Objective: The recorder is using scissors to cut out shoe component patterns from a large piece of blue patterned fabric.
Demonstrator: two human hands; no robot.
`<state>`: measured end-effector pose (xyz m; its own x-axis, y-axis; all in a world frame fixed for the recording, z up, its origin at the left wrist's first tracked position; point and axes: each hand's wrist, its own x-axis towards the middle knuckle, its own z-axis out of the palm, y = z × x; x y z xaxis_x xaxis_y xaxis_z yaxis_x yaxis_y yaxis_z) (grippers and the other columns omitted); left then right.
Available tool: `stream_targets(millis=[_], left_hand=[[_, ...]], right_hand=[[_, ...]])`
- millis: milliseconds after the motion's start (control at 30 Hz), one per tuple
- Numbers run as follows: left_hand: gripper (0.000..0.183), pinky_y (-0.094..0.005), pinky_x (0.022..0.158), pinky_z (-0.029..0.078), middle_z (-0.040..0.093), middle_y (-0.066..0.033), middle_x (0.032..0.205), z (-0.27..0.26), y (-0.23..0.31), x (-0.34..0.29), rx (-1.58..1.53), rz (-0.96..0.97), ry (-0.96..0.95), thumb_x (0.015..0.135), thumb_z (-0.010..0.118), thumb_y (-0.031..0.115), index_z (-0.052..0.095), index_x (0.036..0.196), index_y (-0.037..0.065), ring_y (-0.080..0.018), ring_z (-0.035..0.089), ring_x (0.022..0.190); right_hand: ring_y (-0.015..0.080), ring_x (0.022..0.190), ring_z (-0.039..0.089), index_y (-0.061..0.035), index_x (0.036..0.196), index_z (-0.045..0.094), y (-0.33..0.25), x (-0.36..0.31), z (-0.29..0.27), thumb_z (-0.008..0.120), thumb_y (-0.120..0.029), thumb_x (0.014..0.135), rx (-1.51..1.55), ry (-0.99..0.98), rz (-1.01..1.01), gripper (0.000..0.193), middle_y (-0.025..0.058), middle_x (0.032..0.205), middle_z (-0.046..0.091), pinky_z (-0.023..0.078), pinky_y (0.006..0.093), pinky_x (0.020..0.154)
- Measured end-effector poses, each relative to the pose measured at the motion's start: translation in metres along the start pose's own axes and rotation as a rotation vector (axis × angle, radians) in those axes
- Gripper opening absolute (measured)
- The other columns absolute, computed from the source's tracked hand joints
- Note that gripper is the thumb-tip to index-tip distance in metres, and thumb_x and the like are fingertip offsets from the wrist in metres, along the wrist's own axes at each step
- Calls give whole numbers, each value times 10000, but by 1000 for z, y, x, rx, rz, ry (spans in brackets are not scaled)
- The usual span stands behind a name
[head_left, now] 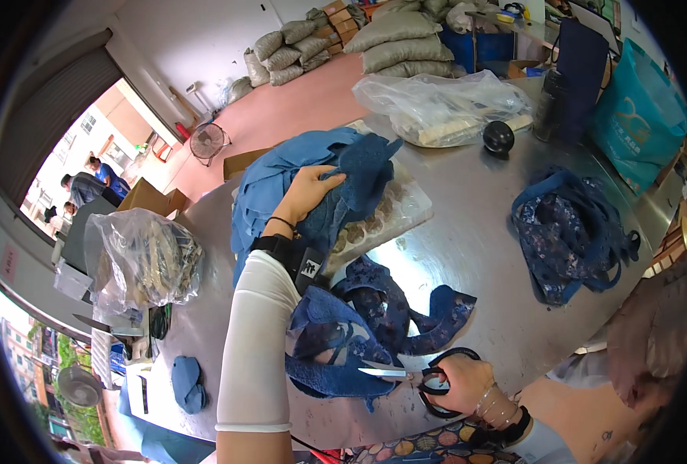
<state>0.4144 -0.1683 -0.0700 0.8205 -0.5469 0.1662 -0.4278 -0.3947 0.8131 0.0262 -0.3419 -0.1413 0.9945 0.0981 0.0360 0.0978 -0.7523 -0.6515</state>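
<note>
My left hand (309,193) reaches across the metal table and closes on a dark blue piece of fleece-like cloth (365,166) at the top of a heap. Beneath it is the large pile of blue cloth pieces (278,174), resting partly on a pale moulded tray (394,224). At the table's near edge, my right hand (467,384) grips black-handled scissors (390,373). Their blades point left, over cut strips of dark blue patterned cloth (336,332). My right fingers are partly hidden behind the handle loops.
More patterned blue cloth (567,232) lies bunched at the right. A clear plastic bag (150,259) stands left, a small blue cloth piece (188,384) nearer. Across the table are a plastic-wrapped bundle (444,108), a black ball-shaped object (498,138), a dark bottle (549,104) and a teal bag (639,116).
</note>
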Motion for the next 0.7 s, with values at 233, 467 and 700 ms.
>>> stream_targets(millis=[233,467,700], left_hand=[[277,-275,693,540,660,-120,928,-18,3,0,-614,-340,-71,871,602,123,586,1053,-84,-182,657,758],[292,-290,697,550,656,-134,941,-23,0,0,-633,-350,-60,874,596,129,568,1069,-88,-196,660,770],[307,-292,697,547,657,-139,940,-18,1,0,-616,-362,-25,869,599,125,564,1085,-91,-203,661,761]], right_hand=[[164,563,580,-83,779,569,3,5,0,746,-395,643,4,15,-42,384,-11,647,554,445,290,471],[144,553,576,-89,755,558,2,6,-2,752,-394,639,3,8,-42,380,-22,631,556,451,270,474],[155,550,575,-89,747,560,2,5,-2,753,-377,633,-21,20,-43,365,-14,630,544,449,278,464]])
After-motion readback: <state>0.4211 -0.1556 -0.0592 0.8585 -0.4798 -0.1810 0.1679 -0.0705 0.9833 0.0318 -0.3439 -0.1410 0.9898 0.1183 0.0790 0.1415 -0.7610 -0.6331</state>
